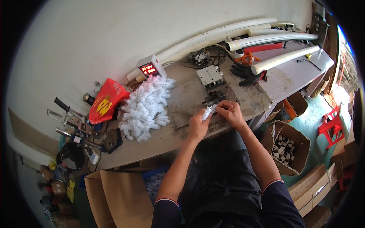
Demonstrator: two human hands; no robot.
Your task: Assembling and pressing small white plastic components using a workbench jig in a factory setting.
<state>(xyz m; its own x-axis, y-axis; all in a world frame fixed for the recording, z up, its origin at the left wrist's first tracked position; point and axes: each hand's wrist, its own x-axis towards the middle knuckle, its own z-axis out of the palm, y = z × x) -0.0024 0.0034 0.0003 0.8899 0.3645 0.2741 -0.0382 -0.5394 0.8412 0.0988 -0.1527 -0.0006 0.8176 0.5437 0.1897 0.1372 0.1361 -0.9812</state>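
Note:
My left hand (198, 126) is closed around a few small white translucent plastic pieces (207, 113) near the front edge of the workbench. Close beside it, my right hand (231, 114) is bent in a pinch at the right end of these pieces; what lies between its fingertips is too small to make out. Just beyond both hands stands a small metal fixture (210, 79) with a pale block on top. To the left, a big heap of similar white plastic pieces (146, 108) is piled on the bench.
Behind the heap stand a box with a red digital display (150, 66) and a red bag (108, 100). A lever press (81, 135) is at the left. Long white tubes (273, 38) and a black glove (245, 73) lie at the right. Cardboard boxes (287, 142) surround the bench below.

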